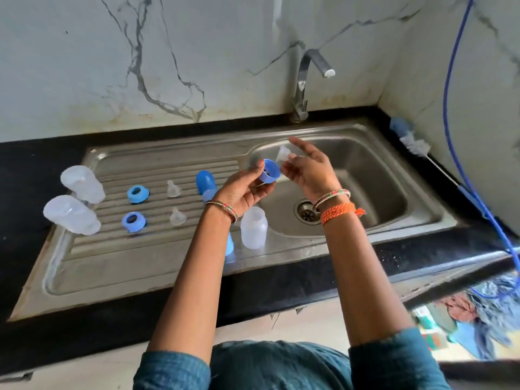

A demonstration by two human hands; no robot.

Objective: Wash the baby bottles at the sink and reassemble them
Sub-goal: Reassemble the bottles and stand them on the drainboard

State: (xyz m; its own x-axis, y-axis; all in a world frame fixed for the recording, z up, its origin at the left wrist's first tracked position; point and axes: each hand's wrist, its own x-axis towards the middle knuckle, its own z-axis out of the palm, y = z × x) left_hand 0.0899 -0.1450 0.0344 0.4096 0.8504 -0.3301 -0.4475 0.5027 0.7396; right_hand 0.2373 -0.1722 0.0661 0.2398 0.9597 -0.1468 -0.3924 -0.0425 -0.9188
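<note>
The fingers of the left hand (247, 187) curl round a blue ring (270, 171) and hold it up over the edge of the sink (422, 220). The right hand (306, 170) pinches a small clear teat (282, 153) between its thumb and fingers, just beside the ring; the pointing finger sticks out straight. The teat looks blurry. Both hands are above the left side of the bowl, near the drain (308, 211). Below the left wrist, one clear bottle (253, 227) stands upright on the steel rim. A blue cap (206, 182) stands on the ribbed tray behind the left hand, and another blue piece (230, 244) peeks out under that arm. On the ribbed tray to the left lie two more blue rings (137, 194) (134, 221) and two more clear teats (172, 189) (177, 216), each set in a pair. At the far left, two clear bottles (82, 183) (71, 214) lie on their sides. The tap (306, 80) stands at the back of the sink. A bottle brush (413, 142) lies on the black counter at the right, next to a blue hose (450, 108).
</note>
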